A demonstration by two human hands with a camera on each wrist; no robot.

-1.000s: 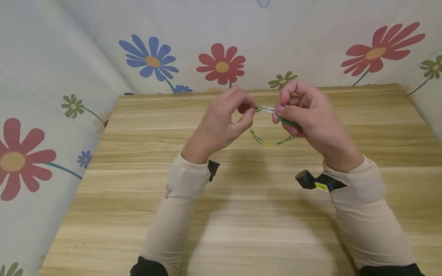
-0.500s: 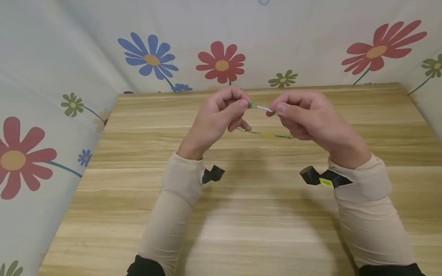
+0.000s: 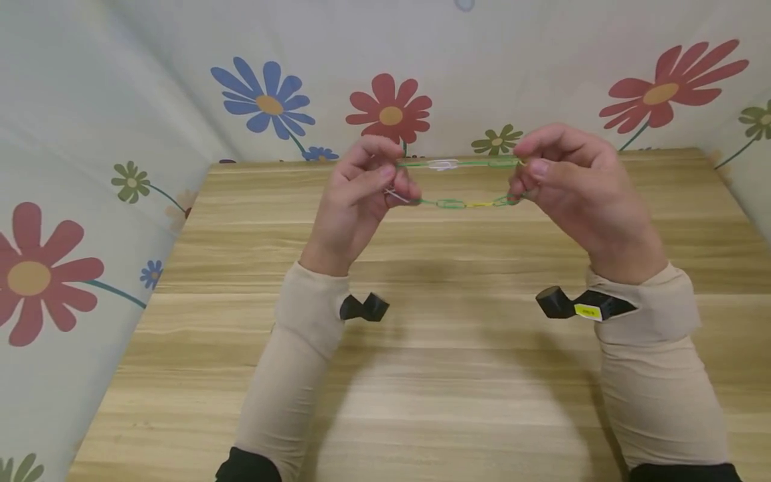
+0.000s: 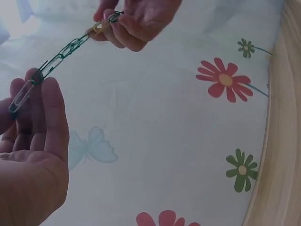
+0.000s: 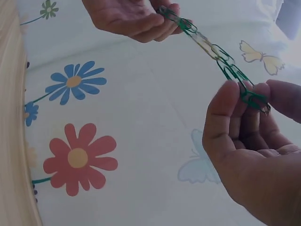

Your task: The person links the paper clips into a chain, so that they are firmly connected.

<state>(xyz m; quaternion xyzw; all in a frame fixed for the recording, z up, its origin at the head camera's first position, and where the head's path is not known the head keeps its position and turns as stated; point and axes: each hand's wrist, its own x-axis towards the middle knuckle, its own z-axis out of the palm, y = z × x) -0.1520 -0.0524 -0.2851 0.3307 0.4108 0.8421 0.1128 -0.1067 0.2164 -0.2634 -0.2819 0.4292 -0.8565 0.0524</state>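
A closed loop of linked paper clips [image 3: 450, 203] is stretched between both hands, above the table. Most of its clips are green, with a few white and yellow among them. My left hand [image 3: 358, 197] pinches the loop's left end between thumb and fingers, where a white paper clip [image 4: 22, 96] lies across the fingers. The right end is held by my right hand [image 3: 593, 194], thumb against the index finger, with a yellow paper clip [image 3: 521, 161] at the fingertips. Another white paper clip [image 3: 443, 165] sits in the upper strand. Parts of the loop are hidden behind the fingers.
Below the hands lies a wood-grain table [image 3: 446, 375]. A white curtain [image 3: 530, 53] printed with flowers hangs at its back and sides. Each sleeve carries a black wrist camera [image 3: 364, 307].
My hands have moved apart, left hand leftward and right hand rightward. The paper clip loop, bunched between them earlier, is now drawn out into two nearly parallel strands.
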